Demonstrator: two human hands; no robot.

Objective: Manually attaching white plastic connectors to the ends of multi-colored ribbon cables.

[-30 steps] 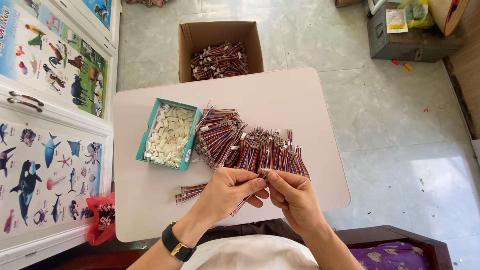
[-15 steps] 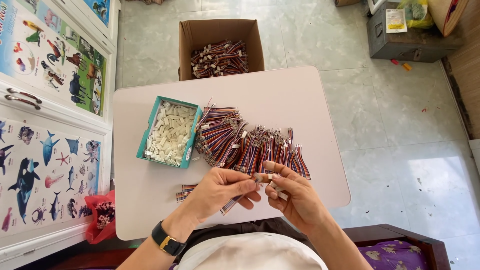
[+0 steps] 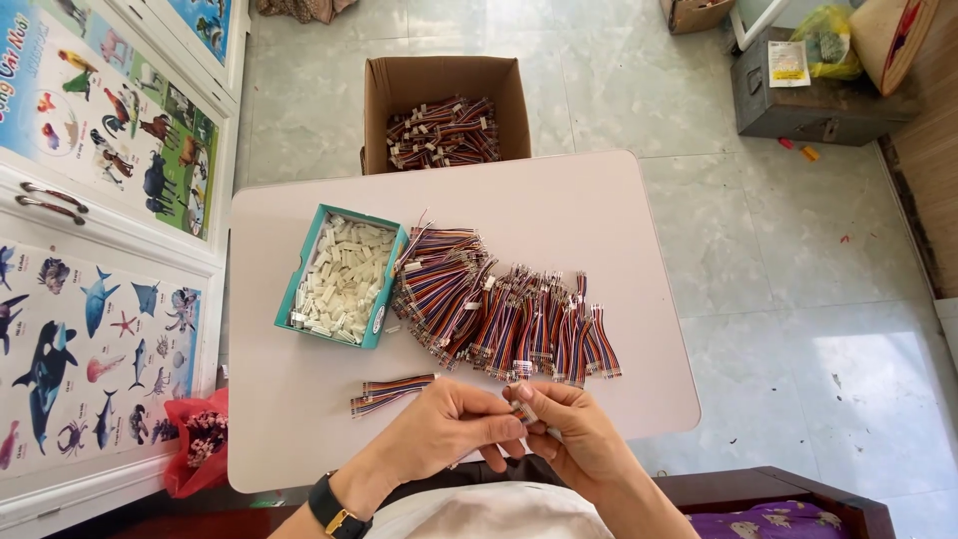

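Your 2 hands meet over the near edge of the pale table [image 3: 619,210], fingertips pinched together. Your left hand [image 3: 454,424], with a dark watch [image 3: 334,509] on its wrist, and your right hand [image 3: 574,434] close narrowly on 1 small wire piece [image 3: 526,407] held between them, just above the tabletop and just short of the big heap. How the piece sits inside the pinch is too small to tell.

The heap of striped ribbon wires [image 3: 504,309] lies across the middle of the table, its near tips just beyond your knuckles and its right end near the table's right edge. 1 loose bundle of ribbon wire [image 3: 391,392] lies apart on the table, just left of your left hand. The teal box [image 3: 384,294] of white plastic connectors [image 3: 339,279] sits on the left half, touching the heap's left side and well in from the left edge.

Bare tabletop shows along the far side, the far right corner and the near left corner. Beyond the far edge, a cardboard carton [image 3: 444,75] stands on the tiled floor [image 3: 798,260] with more wire bundles [image 3: 439,132] inside. On your left, a cupboard with animal posters [image 3: 90,250] runs close along the table's side; a red bag [image 3: 195,439] sits in that gap. On your right the floor lies open, with a dark metal case [image 3: 813,105] well away.
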